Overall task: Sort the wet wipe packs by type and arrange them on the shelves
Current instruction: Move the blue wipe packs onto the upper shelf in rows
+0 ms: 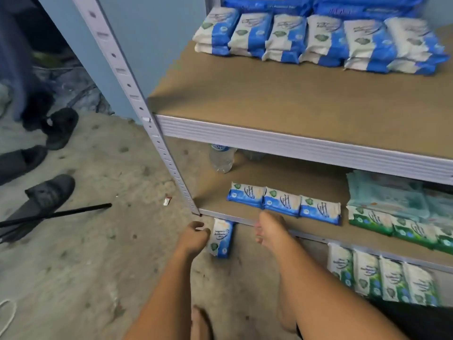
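1. I am seeing the left hand (196, 235) gripping a blue wet wipe pack (221, 239), fingers curled on its left edge. The pack is standing upright on the floor (110, 253), just before the lower shelf (282, 173).
2. The right hand (268, 229) is hanging at the shelf's front rail, fingers loosely apart, holding nothing.
3. Three blue packs (282, 201) are lying in a row on that shelf, green packs (414, 231) to their right.

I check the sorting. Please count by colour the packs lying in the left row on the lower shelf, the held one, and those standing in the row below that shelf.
Blue packs: 4 (3 on the lower shelf, 1 blue pack in the left hand)
Green packs: 4
Total: 8
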A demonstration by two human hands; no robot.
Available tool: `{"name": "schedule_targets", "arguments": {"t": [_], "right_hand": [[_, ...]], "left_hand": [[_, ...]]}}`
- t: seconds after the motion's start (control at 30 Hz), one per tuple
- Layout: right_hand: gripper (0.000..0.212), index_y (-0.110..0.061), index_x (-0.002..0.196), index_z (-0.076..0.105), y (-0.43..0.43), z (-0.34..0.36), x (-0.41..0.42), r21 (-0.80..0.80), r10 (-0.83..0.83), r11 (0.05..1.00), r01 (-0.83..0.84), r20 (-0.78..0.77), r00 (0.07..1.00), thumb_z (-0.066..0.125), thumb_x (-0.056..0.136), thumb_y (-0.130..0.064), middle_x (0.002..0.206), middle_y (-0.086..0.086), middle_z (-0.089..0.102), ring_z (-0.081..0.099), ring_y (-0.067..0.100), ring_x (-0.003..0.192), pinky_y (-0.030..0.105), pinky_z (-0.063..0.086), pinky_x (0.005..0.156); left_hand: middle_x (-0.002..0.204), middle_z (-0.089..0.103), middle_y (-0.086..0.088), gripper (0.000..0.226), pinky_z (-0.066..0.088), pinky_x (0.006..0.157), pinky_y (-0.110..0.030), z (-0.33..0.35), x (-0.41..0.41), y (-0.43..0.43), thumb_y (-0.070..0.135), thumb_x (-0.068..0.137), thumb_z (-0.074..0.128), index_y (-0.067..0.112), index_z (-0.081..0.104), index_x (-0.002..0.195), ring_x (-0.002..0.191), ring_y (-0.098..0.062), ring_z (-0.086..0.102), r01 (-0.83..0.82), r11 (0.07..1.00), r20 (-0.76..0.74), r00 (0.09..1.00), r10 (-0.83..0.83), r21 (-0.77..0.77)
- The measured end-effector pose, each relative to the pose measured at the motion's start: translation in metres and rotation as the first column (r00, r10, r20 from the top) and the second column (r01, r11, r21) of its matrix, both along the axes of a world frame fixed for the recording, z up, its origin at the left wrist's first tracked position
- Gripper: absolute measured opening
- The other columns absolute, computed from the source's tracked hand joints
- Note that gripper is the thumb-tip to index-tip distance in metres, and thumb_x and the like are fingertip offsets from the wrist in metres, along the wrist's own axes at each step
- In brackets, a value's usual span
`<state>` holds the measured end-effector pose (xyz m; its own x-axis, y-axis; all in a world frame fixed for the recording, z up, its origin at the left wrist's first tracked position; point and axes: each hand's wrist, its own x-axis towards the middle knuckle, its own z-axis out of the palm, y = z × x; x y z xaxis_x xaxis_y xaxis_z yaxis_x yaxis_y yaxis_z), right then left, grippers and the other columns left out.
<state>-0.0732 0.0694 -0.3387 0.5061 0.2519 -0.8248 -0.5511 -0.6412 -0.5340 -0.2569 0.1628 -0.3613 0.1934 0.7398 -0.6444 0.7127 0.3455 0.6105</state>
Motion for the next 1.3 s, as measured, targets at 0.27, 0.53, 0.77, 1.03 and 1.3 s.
{"name": "schedule_targets", "arguments": {"t": [0.27, 0.53, 0.77, 1.03, 1.3], "right_hand": [[0.066, -0.008, 0.142, 0.046, 0.059, -0.022, 0.002, 0.097, -0.290, 0.934, 0.343, -0.353, 0.890, 0.053, 0.098, -0.056, 0.138, 0.014, 0.051, 0.050, 0.029, 0.130, 0.042, 0.044, 0.107], [0.052, -0.001, 0.109, 0.057, 0.104, -0.058, 0.003, -0.001, -0.492, 0.856, 0.517, -0.306, 0.815, 0.064, 0.092, -0.050, 0.092, 0.010, 0.055, 0.056, 0.022, 0.078, 0.034, 0.050, 0.058], [0.038, -0.005, 0.090, 0.061, 0.116, -0.081, 0.005, -0.012, -0.354, 0.935, 0.354, 0.028, 0.935, 0.069, 0.089, -0.042, 0.070, 0.010, 0.071, 0.065, 0.020, 0.043, 0.031, 0.059, 0.050], [0.051, -0.009, 0.113, 0.067, 0.133, -0.084, 0.010, -0.138, 0.155, 0.985, -0.102, 0.460, 0.874, 0.074, 0.076, -0.044, 0.113, 0.010, 0.071, 0.071, 0.030, 0.096, 0.029, 0.053, 0.070], [0.049, -0.025, 0.113, 0.040, 0.153, -0.077, 0.003, -0.078, 0.363, 0.926, -0.368, 0.444, 0.819, 0.074, 0.078, -0.025, 0.117, 0.001, 0.062, 0.067, 0.028, 0.098, 0.042, 0.059, 0.084]], "left_hand": [[0.099, 0.065, 0.002, 0.027, 0.049, 0.062, -0.022, -0.071, 0.019, 0.002, 0.026, 0.091, 0.069, 0.015, 0.059, 0.114, 0.067, -0.007, 0.062, -0.002, 0.996, -0.032, 0.999, -0.001, -0.091], [0.102, 0.068, -0.001, 0.033, 0.054, 0.085, -0.034, -0.093, 0.025, -0.011, 0.029, 0.083, 0.073, 0.017, 0.065, 0.113, 0.094, -0.024, 0.067, 0.001, 1.000, -0.077, 0.997, -0.002, -0.014], [0.111, 0.065, 0.003, 0.047, 0.053, 0.091, -0.048, -0.117, 0.024, -0.017, 0.051, 0.067, 0.057, 0.036, 0.061, 0.111, 0.103, -0.025, 0.064, 0.019, 0.998, -0.157, 0.988, -0.010, 0.056], [0.117, 0.059, 0.005, 0.033, 0.046, 0.096, -0.049, -0.106, 0.029, -0.018, 0.039, 0.077, 0.064, 0.028, 0.061, 0.108, 0.108, -0.024, 0.057, 0.062, 0.992, -0.183, 0.982, -0.041, 0.113], [0.114, 0.059, 0.003, 0.051, 0.049, 0.094, -0.049, -0.108, 0.032, -0.018, 0.043, 0.067, 0.054, 0.030, 0.060, 0.116, 0.104, -0.024, 0.059, 0.062, 0.993, -0.161, 0.986, -0.045, 0.105]]}}
